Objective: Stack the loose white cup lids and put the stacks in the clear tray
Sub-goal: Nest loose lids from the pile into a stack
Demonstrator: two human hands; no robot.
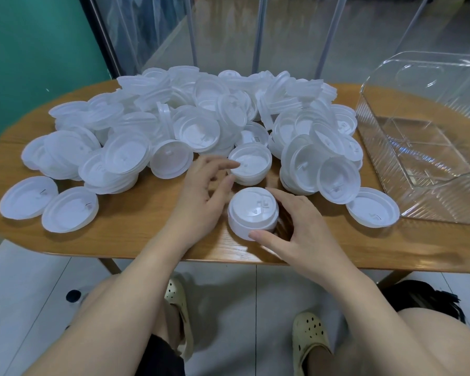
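A big heap of loose white cup lids [190, 115] covers the middle and back of the wooden table [136, 229]. A short stack of lids [253, 214] stands near the front edge, top side up. My right hand [299, 229] curls round it, thumb at the front and fingers behind. Just behind it sits another small stack of upturned lids [251, 164]. My left hand [204, 191] reaches toward that one, fingertips touching its left rim. The clear tray [423, 147] stands at the right with nothing in it.
Single lids lie at the front left [29, 196] [69, 208] and one near the tray [372, 206]. The table's front edge runs just below my hands. Beneath it are a tiled floor, my knees and two pale clogs. A glass partition stands behind the table.
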